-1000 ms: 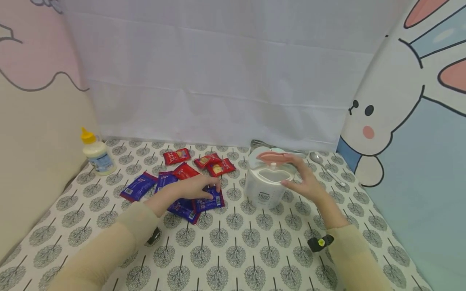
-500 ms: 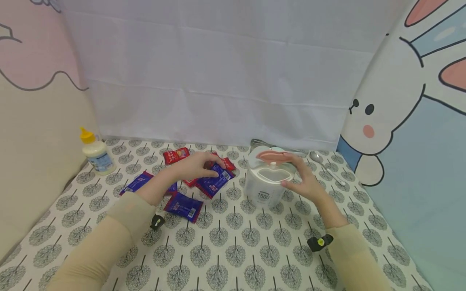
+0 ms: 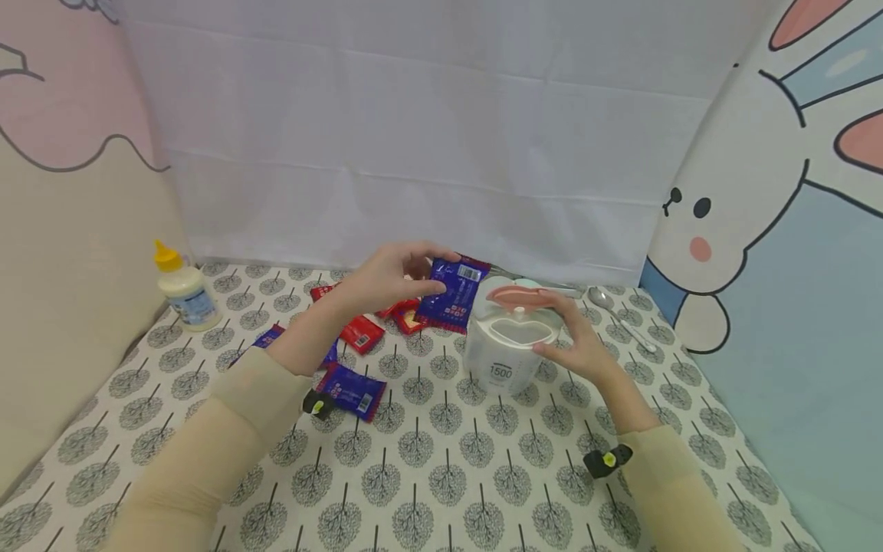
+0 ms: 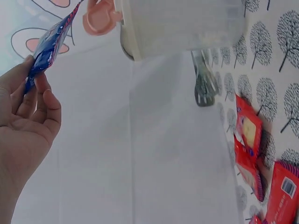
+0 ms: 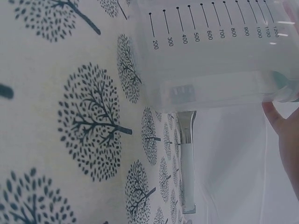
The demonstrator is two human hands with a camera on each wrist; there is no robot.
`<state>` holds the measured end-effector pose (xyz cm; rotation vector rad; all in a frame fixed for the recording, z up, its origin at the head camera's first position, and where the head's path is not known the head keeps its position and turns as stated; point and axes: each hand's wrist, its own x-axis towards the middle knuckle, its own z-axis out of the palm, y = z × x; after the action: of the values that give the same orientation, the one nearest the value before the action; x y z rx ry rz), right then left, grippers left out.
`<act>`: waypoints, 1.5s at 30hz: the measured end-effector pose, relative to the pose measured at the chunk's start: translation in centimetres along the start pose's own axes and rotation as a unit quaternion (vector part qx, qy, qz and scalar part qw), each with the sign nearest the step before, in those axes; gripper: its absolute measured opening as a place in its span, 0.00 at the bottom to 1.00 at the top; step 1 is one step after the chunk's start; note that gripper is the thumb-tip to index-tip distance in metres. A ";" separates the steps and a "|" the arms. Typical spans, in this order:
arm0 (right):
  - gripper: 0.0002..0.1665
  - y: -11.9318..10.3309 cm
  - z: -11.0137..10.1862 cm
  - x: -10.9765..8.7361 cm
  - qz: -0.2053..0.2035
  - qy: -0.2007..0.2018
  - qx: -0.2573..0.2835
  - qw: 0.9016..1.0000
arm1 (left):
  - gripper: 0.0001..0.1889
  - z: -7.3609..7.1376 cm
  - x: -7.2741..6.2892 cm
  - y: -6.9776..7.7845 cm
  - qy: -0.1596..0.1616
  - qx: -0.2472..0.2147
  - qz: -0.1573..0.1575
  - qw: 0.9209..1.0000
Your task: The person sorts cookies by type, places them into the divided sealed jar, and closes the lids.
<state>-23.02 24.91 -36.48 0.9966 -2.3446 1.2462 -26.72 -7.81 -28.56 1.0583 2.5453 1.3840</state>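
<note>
Packet (image 3: pixel 450 299) is held up beside the jug (image 3: pixel 500 362).
The blue packet is pinched between thumb and fingers of the left hand (image 3: pixel 386 280), above the cloth (image 3: pixel 414 491), near the jug's top. By the right hand (image 3: pixel 582 346), its thumb and fingers spread wide, the jug is gripped at its top, by the raised pink flap (image 3: pixel 509 296). Red packets (image 3: pixel 362 334) and more blue packets (image 3: pixel 355 392) are seen lying further left.

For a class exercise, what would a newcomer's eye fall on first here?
Probably the blue packet pinched in the left hand, beside the translucent container that the right hand holds. Next, the large cartoon rabbit at far right, then the yellow-capped bottle standing at far left.
</note>
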 end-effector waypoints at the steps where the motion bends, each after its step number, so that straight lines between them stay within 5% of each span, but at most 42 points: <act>1: 0.49 0.0 0.0 0.0 0.000 0.001 0.002 1.000 | 0.23 0.2 0.2 0.3 0.007 -0.004 0.009 1.000; 13: 0.52 0.4 0.0 0.1 -0.017 -0.019 0.013 1.000 | 0.30 4.9 2.5 1.4 0.048 -0.012 0.086 0.995; 18: 0.52 0.5 0.1 0.1 -0.005 -0.019 0.022 1.000 | 0.29 7.0 3.3 0.8 0.094 -0.016 0.137 0.986; 24: 0.53 0.2 0.3 -0.1 0.007 -0.012 0.026 1.000 | 0.28 9.1 3.6 -0.2 0.102 0.011 0.181 0.978; 31: 0.53 -0.2 0.3 -0.2 0.034 -0.007 0.006 0.999 | 0.30 9.6 3.2 -1.0 0.088 0.027 0.203 0.975; 38: 0.54 0.3 0.3 -0.3 0.034 -0.008 0.004 0.999 | 0.28 9.9 4.0 -1.2 0.121 0.027 0.269 0.955; 45: 0.58 3.6 0.5 -1.0 0.052 -0.017 -0.007 0.998 | 0.29 10.8 2.9 -2.3 0.075 0.028 0.258 0.963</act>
<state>-24.79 26.28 -39.45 0.9083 -2.4558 1.2578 -26.33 0.91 -35.98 1.7901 2.5260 1.5513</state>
